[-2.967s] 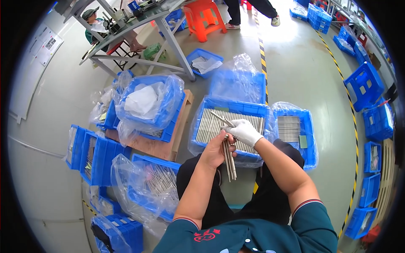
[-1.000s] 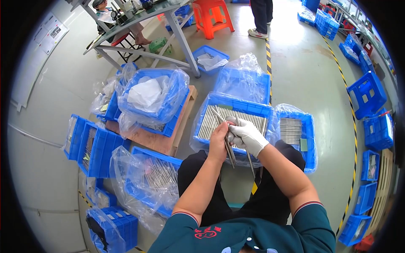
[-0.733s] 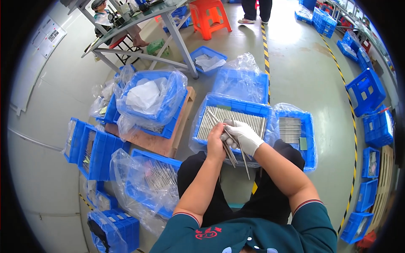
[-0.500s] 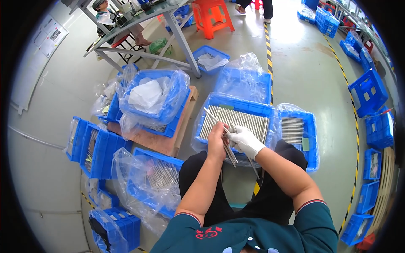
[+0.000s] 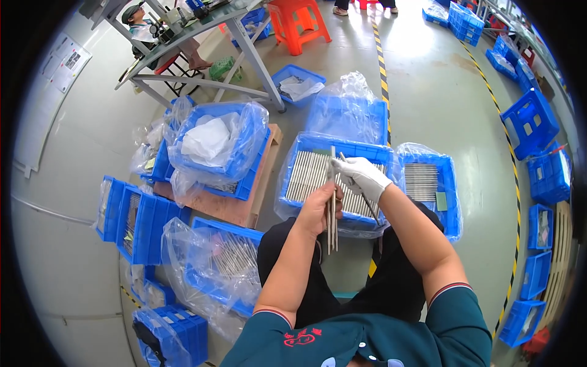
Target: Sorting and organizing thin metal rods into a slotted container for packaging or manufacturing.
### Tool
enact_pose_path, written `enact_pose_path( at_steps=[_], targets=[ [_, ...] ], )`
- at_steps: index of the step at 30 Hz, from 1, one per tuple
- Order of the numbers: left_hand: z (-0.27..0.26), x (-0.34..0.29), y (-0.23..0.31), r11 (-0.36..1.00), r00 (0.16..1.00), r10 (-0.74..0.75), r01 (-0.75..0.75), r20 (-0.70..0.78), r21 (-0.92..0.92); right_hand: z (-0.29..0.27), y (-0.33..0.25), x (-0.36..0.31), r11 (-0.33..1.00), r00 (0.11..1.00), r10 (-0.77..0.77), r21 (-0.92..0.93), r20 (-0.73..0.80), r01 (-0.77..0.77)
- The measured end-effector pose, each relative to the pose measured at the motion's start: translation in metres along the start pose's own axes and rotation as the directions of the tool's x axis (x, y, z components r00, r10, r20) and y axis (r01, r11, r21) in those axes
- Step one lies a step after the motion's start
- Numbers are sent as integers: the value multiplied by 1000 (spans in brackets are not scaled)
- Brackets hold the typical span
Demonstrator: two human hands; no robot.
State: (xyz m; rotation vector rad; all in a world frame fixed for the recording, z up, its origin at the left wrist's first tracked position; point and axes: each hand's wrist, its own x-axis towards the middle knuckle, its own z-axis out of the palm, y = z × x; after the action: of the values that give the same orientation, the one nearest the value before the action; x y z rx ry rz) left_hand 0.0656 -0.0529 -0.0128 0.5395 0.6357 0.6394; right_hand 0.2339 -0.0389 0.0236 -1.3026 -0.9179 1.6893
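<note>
My bare left hand (image 5: 315, 211) is closed round a small bundle of thin metal rods (image 5: 332, 237), which stands nearly upright in front of my knees. Beside it, my right hand (image 5: 367, 177) wears a white glove, its fingers pinched on a slim metal rod (image 5: 370, 208) that slants down to the right. Both hands are over a plastic-lined blue bin (image 5: 299, 142), where many similar rods (image 5: 309, 174) lie side by side in a row. The right fingertips are close to the top of the left hand's bundle; whether they touch it I cannot tell.
Right of that bin is another blue bin (image 5: 449, 180) of rods. A bagged bin of loose rods (image 5: 235, 257) stands by my left leg. Stacked bins rest on a wooden pallet (image 5: 244, 211). A person (image 5: 143, 30) sits at a workbench (image 5: 202, 27), far left.
The bundle in my left hand has swung from a leftward slant to nearly upright. My right hand has risen slightly and moved right, and its rod now stands apart from the bundle.
</note>
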Motion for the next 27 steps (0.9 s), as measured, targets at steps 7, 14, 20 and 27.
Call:
enact_pose_path(
  at_steps=[7,14,20,27],
  targets=[
    [5,3,-13,990,999,-48,50,-13,129,2,14,22,978,938,-179,-155,-297,137],
    [-2,-7,-11,994,980,-89,98,178,-44,-73,-20,27,930,897,-60,302,-437,210],
    [-3,0,-4,986,973,50,-12,227,-164,-18,-4,-3,999,995,41,38,-92,-38],
    [-7,-5,-3,994,961,7,24,277,-108,5,-4,-12,364,910,-356,-865,213,345]
  ],
)
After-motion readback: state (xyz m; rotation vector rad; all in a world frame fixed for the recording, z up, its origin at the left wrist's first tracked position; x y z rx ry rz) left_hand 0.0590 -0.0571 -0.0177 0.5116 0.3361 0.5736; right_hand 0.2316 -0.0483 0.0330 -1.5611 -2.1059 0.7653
